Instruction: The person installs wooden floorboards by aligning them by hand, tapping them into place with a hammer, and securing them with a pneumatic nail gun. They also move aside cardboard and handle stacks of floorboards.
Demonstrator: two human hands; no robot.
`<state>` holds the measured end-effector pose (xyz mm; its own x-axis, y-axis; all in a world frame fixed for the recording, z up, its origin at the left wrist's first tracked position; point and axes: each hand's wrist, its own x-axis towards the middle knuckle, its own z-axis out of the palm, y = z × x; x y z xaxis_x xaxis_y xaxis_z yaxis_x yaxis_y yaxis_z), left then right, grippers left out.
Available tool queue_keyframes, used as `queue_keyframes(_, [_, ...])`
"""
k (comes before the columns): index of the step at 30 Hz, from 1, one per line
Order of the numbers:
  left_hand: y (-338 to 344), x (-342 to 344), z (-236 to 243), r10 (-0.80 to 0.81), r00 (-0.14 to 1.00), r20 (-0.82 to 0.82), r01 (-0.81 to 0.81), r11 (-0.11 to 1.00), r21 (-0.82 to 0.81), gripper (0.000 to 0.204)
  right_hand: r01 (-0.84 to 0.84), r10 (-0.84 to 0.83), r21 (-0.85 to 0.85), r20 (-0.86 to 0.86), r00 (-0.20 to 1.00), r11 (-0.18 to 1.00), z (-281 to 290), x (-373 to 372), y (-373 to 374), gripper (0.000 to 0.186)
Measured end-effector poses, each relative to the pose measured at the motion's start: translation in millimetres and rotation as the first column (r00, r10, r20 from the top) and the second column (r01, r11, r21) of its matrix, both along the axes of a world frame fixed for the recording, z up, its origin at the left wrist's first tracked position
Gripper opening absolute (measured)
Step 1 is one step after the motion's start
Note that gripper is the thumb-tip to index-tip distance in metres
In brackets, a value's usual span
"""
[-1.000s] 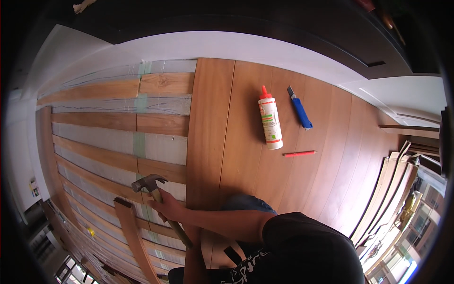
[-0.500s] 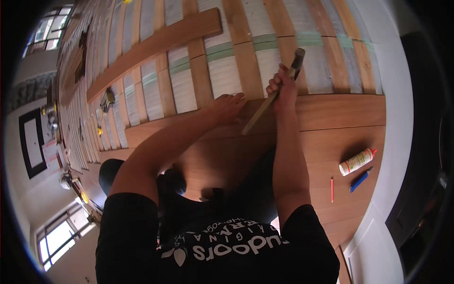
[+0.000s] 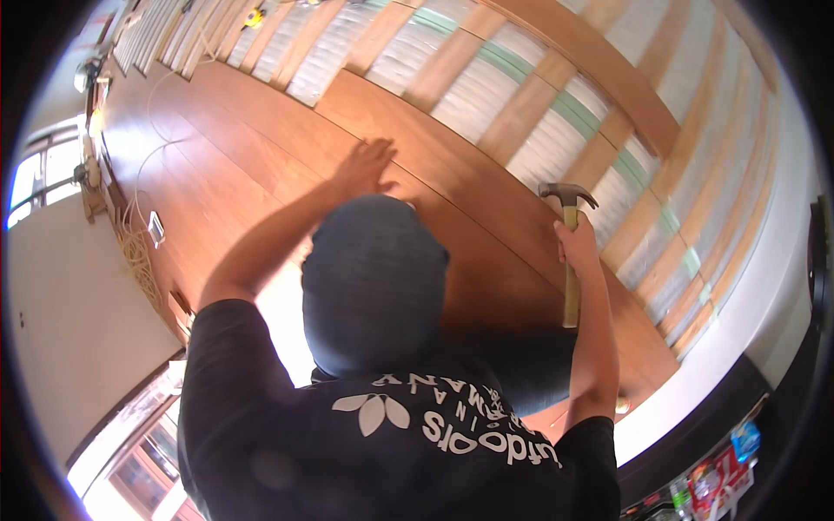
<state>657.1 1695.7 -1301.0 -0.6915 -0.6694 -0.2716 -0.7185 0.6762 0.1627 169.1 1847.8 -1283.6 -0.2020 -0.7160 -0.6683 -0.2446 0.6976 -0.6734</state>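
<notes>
- Right hand [image 3: 577,241]: clamped on the handle of the hammer [image 3: 571,291], gripping below the head; the lower part of the handle extends past the grip toward the body.
- Hammer position: raised in the view to the right of centre, with its striking face to the left and its claw to the right. The head appears by the outer edge of the plank [image 3: 460,169]; contact cannot be told.
- Left hand [image 3: 369,165]: holds nothing visible; fingers apart, back of the hand facing up, over the floor near the seam behind the plank. Whether it presses on the wood cannot be told.
- Plank: runs diagonally along the edge of the laid floorboards [image 3: 252,143], bordering the battens [image 3: 526,117].
- Battens: set in spaced rows, with white sheeting [image 3: 473,104] between them and green tape [image 3: 504,62] crossing the rows.
- Loose board [image 3: 599,65]: lies across the battens at upper right, apart from the plank.
- Coiled cable [image 3: 135,256]: on the left, at the far side of the floorboards.
- Bent knee [image 3: 373,278]: between the arms, in dark cloth.
- Blue package [image 3: 745,441]: at lower right, beside a red package [image 3: 721,479].
</notes>
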Motion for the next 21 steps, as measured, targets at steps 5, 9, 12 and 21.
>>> queue_keyframes(5, [13,-21,-56,0.083,0.982,-0.167,-0.08,0.996,0.027,0.081,-0.587,0.51,-0.006,-0.489,0.708,0.809,-21,30,-109,0.048])
queue_keyframes(9, [23,-7,-62,0.161,0.959,-0.234,-0.15,0.987,0.063,0.087,-0.702,0.65,0.159,-0.558,0.517,0.695,-37,52,-199,0.05])
queue_keyframes(12, [24,-4,-65,0.195,0.934,-0.299,-0.175,0.98,0.094,0.086,-0.642,0.629,0.24,-0.606,0.487,0.728,-69,76,-222,0.051])
queue_keyframes(21, [30,8,-68,0.181,0.938,-0.294,-0.156,0.982,0.107,0.087,-0.729,0.691,0.24,-0.594,0.412,0.642,-77,56,-234,0.061])
